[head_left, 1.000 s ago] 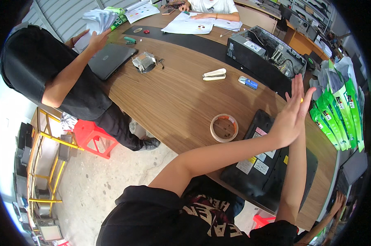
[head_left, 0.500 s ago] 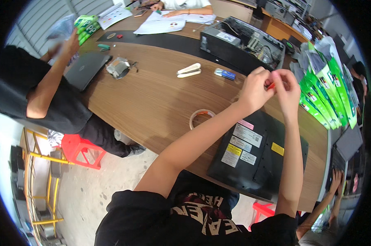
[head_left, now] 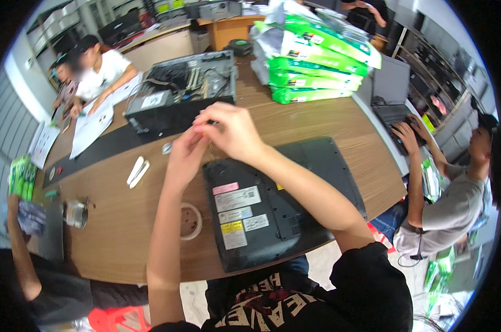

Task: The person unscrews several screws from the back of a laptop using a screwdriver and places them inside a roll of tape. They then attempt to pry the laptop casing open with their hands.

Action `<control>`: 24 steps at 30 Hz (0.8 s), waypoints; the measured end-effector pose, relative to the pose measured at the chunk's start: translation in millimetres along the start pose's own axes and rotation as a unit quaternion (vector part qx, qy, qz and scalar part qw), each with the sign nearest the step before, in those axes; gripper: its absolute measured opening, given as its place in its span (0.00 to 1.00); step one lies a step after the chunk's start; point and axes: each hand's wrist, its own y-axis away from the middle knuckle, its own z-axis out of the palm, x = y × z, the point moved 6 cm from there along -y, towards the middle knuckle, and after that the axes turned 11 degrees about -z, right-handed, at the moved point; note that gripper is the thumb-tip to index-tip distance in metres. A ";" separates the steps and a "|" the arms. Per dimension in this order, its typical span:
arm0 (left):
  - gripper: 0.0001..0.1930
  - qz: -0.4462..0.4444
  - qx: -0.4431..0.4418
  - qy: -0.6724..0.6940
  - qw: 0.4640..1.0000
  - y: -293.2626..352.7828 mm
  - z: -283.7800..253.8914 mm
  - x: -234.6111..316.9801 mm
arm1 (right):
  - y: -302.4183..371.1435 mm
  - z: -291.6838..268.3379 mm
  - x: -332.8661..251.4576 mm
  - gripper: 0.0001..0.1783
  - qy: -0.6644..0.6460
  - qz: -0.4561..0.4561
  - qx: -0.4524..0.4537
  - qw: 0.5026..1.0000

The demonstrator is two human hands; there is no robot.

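My left hand (head_left: 187, 152) and my right hand (head_left: 234, 133) meet above the table, just past the far-left corner of a black laptop (head_left: 308, 221). Fingers of both are pinched around a small orange thing (head_left: 204, 131), mostly hidden, whose kind I cannot make out. The laptop lies underside up, with labels on its casing, below my right forearm. Beside my left forearm lies a roll of tape (head_left: 198, 222). A white two-armed tool (head_left: 138, 172) rests farther left. Part of a small blue-and-white item (head_left: 167, 148) shows behind my left hand.
An opened desktop computer case (head_left: 176, 119) stands beyond my hands. Green-and-white packages (head_left: 317, 80) are piled at the far right. Another person types on a laptop (head_left: 391, 83) at the right; others sit at the far left, near papers (head_left: 93, 130). A crumpled silvery packet (head_left: 76, 214) lies left.
The view has swung to the right, bringing the typing person fully in. My hands stay joined around the orange thing and now appear over the laptop's far-left corner, partly covering the blue-and-white item.
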 end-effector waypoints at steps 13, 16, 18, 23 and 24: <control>0.08 -0.002 0.147 -0.172 0.974 -1.0 -15.5 -10.6 | 3.5 5.7 -13.9 0.12 0.043 0.016 -0.044 0.998; 0.10 0.039 0.123 -0.151 0.980 5.6 -13.8 -14.3 | 3.8 6.6 -21.6 0.12 0.091 0.008 -0.058 0.994; 0.10 -0.006 0.093 -0.114 0.989 12.1 -14.3 -17.1 | 6.3 5.7 -21.5 0.12 0.090 0.038 -0.080 0.992; 0.06 -0.030 0.078 -0.161 0.983 17.7 -4.7 -5.9 | 7.0 3.3 -30.5 0.11 0.040 0.079 -0.040 0.995; 0.04 -0.043 0.108 -0.248 0.962 17.6 -1.4 -2.0 | 5.2 4.5 -30.9 0.10 0.056 0.080 -0.060 0.993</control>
